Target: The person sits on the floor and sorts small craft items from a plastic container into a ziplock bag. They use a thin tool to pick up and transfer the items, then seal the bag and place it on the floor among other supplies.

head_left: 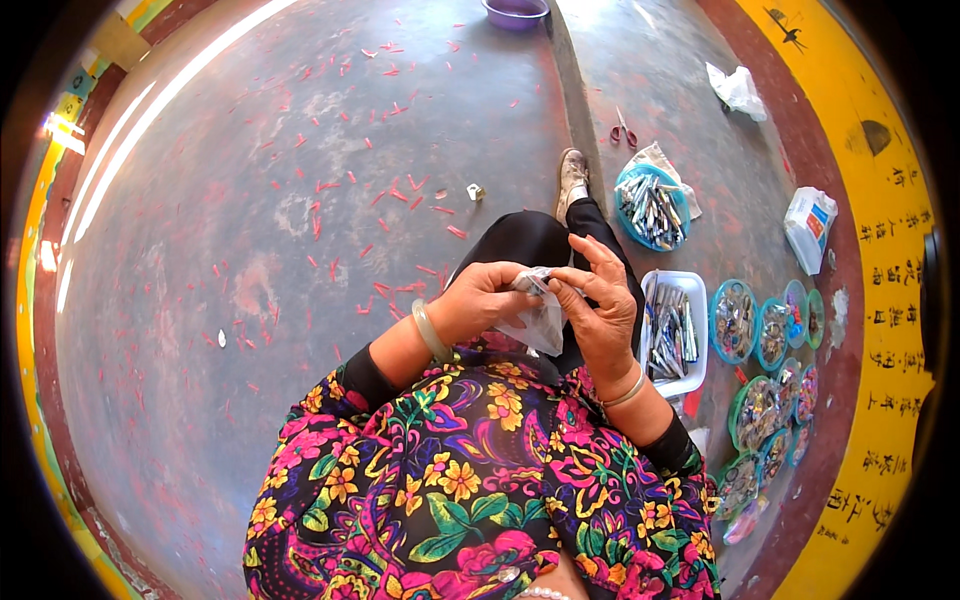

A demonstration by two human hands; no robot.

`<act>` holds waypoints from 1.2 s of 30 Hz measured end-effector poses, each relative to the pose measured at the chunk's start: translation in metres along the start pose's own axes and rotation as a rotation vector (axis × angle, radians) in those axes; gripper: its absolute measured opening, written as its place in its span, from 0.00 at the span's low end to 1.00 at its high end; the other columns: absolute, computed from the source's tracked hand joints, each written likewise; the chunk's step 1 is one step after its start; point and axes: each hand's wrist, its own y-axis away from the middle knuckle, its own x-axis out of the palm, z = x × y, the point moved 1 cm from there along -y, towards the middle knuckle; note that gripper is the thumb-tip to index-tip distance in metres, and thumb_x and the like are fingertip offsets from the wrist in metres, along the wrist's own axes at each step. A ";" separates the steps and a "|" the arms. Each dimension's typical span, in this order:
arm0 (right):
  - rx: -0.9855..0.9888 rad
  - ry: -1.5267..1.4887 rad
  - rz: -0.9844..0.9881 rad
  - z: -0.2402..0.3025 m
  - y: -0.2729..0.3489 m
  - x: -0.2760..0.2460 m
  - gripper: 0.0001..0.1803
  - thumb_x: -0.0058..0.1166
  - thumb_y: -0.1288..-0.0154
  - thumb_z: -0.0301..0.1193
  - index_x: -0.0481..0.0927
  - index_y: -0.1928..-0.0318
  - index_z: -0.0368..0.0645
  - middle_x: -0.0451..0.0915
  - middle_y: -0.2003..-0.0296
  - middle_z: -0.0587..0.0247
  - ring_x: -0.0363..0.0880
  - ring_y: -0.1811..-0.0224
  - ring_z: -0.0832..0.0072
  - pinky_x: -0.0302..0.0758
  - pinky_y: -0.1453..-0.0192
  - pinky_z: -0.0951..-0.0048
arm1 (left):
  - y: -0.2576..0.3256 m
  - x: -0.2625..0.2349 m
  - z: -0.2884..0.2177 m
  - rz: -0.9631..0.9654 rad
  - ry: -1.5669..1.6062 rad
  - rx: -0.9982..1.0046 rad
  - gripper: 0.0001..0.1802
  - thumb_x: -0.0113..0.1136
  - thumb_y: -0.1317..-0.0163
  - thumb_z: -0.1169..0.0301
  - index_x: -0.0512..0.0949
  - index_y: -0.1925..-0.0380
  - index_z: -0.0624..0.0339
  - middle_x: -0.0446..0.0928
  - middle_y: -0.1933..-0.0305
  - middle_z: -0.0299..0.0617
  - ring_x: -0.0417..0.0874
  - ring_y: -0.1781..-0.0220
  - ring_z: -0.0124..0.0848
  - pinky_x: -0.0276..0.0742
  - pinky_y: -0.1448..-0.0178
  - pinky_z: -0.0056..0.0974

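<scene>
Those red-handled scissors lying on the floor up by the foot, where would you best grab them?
Probably by the red handle loops, from above. The scissors lie flat on the concrete floor, loops toward the blue bowl, blades pointing away. The loops are the wider, blunt end.

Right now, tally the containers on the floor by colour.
White tray: 1
Purple basin: 1
Blue bowl of metal pieces: 1
Small round teal-rimmed tubs, some overlapping: about 10
Total: about 13
</scene>
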 end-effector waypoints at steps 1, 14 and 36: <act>-0.017 0.040 0.009 0.002 -0.001 -0.001 0.08 0.64 0.50 0.22 0.86 0.66 0.43 0.77 0.50 0.55 0.70 0.43 0.62 0.65 0.38 0.64 | 0.000 -0.001 -0.001 0.006 -0.018 0.001 0.13 0.59 0.39 0.72 0.78 0.54 0.63 0.80 0.61 0.35 0.80 0.63 0.21 0.79 0.63 0.26; 0.590 -0.833 0.200 -0.050 0.006 -0.006 0.24 0.62 0.42 0.28 0.70 0.46 0.38 0.77 0.53 0.64 0.73 0.51 0.77 0.67 0.47 0.79 | -0.008 -0.022 0.003 -0.023 -0.010 0.146 0.11 0.61 0.40 0.74 0.79 0.57 0.66 0.80 0.59 0.35 0.77 0.58 0.21 0.73 0.51 0.30; 0.207 -0.295 -0.335 -0.041 0.009 -0.001 0.07 0.49 0.30 0.30 0.76 0.64 0.40 0.65 0.82 0.72 0.61 0.80 0.87 0.61 0.78 0.80 | -0.014 -0.004 -0.004 -0.078 -0.155 0.218 0.07 0.55 0.39 0.75 0.77 0.62 0.66 0.81 0.64 0.42 0.80 0.64 0.27 0.76 0.58 0.31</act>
